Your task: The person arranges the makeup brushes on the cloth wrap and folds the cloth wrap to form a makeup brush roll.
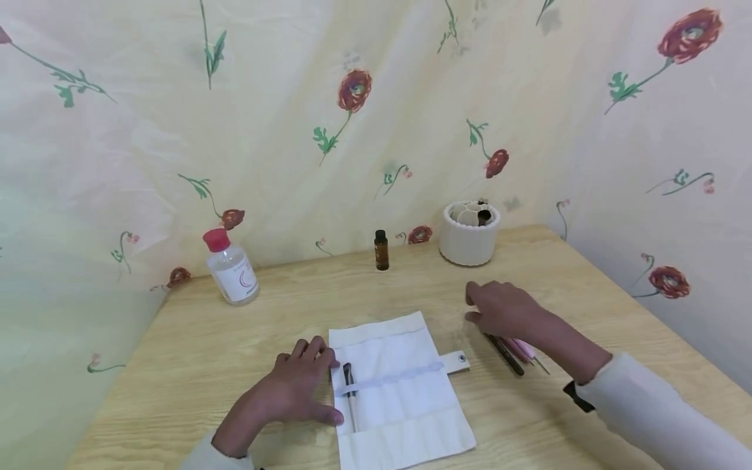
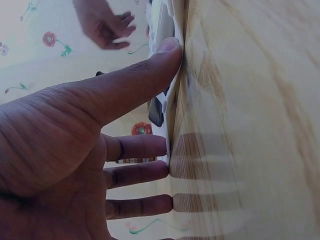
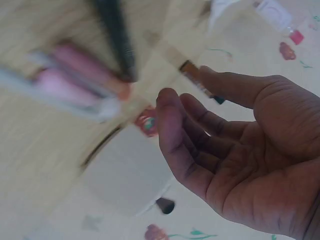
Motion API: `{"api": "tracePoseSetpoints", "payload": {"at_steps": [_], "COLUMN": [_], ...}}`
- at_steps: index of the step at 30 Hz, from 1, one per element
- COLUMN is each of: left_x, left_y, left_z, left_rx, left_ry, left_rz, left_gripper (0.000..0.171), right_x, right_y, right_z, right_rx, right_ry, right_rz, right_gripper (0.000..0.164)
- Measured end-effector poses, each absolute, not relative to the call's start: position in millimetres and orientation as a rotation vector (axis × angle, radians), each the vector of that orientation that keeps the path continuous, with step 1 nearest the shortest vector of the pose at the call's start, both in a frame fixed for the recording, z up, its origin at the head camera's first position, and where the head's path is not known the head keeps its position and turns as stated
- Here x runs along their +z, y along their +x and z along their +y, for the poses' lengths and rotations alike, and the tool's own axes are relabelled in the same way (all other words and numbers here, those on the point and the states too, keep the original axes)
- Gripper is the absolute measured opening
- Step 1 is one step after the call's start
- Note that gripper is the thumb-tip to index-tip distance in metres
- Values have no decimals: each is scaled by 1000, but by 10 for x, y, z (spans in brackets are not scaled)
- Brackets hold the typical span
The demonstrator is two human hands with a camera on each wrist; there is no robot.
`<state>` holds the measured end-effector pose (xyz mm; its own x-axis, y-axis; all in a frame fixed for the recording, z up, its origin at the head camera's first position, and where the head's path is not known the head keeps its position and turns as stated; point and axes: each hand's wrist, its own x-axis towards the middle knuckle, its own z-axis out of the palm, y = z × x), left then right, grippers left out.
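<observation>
We locate the loose tools (image 1: 504, 356) on the wood-grain table (image 1: 282, 313), to the right of the white fabric roll (image 1: 388, 349), their long axes slanting from far left to near right. The right hand (image 1: 506, 311) is nearer, over their far end, fingers loosely curled, thumb apart, gripping nothing. We find the left hand (image 1: 296, 385) with fingers extended, its thumb touching the roll's left edge near the strapped brush (image 1: 353, 411). Beyond, we note a red-capped bottle (image 1: 235, 274), a brown bottle (image 1: 382, 254) and a white holder (image 1: 469, 243) before the floral backdrop (image 1: 282, 98)
</observation>
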<state>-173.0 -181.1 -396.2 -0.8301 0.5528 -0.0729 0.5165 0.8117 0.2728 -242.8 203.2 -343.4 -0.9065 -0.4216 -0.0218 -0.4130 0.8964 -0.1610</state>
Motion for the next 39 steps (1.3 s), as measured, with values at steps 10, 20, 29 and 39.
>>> {"api": "tracePoseSetpoints", "payload": {"at_steps": [10, 20, 29, 39], "left_x": [-3848, -3903, -3977, -4012], "left_y": [-1690, -1747, -1777, -1789], "left_z": [-1768, -1832, -1878, -1871], "left_rx": [364, 452, 497, 646], "left_ry": [828, 870, 914, 911], "left_rz": [2823, 2814, 2815, 2750], "left_gripper": [74, 74, 79, 74], "right_x": [-3672, -3645, -3537, -3745], "right_y": [-2378, -2525, -2561, -2560], "right_z": [2141, 1943, 1451, 944], "right_rx": [-268, -610, -1360, -1605], "right_ry": [-669, -695, -729, -687], "right_rz": [2938, 2954, 2605, 2259], "right_gripper": [22, 26, 36, 42]}}
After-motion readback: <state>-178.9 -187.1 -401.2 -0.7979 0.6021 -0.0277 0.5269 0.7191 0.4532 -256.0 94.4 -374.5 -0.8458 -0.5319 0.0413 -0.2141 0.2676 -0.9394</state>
